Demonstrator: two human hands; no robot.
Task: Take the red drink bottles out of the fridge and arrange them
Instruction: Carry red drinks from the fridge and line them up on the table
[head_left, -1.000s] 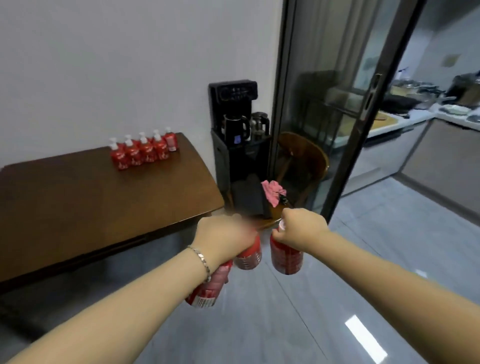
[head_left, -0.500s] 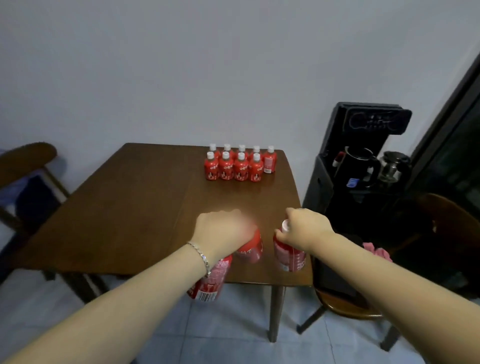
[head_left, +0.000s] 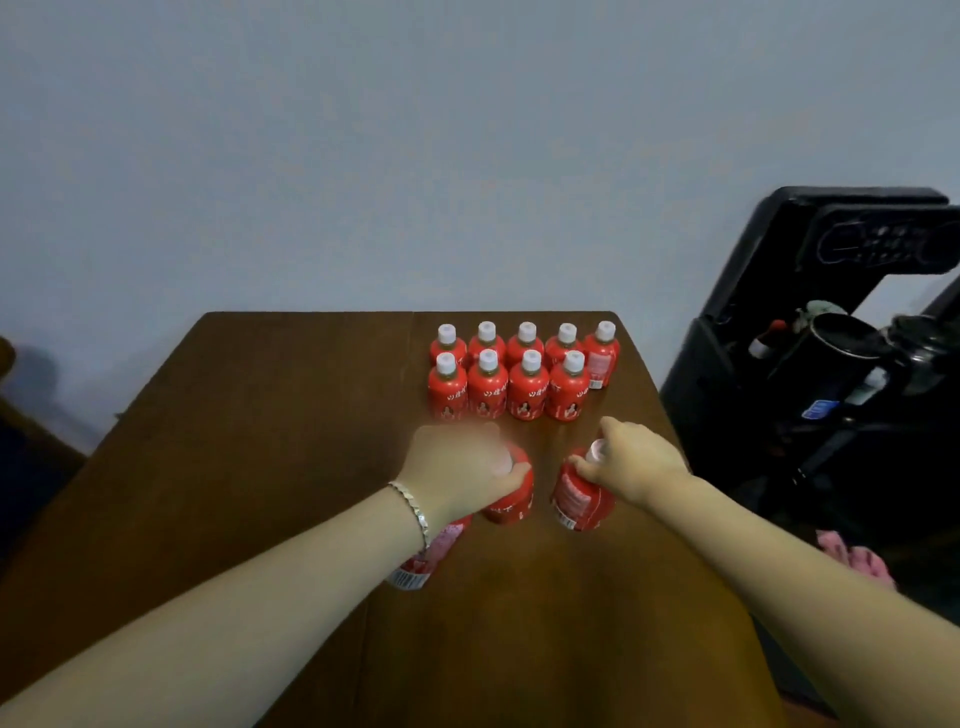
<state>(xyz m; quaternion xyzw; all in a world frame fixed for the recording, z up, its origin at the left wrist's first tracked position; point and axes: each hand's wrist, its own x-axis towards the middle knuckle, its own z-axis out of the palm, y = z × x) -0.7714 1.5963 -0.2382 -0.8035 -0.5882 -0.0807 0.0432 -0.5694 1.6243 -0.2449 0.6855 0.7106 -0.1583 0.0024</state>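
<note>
- Two bottles (head_left: 511, 499) gripped by left hand (head_left: 457, 467).
- Third bottle (head_left: 579, 499) held at cap by right hand (head_left: 634, 462).
- Bottle rows (head_left: 519, 387) stood just beyond both hands, on table (head_left: 260, 441).

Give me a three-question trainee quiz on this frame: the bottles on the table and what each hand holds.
1. How many red bottles stand grouped on the table?
2. True or false: the left hand grips two bottles.
3. The right hand grips its bottle at: A the cap end; B the base; C the middle of the label.
Key: 1. nine; 2. true; 3. A.
</note>
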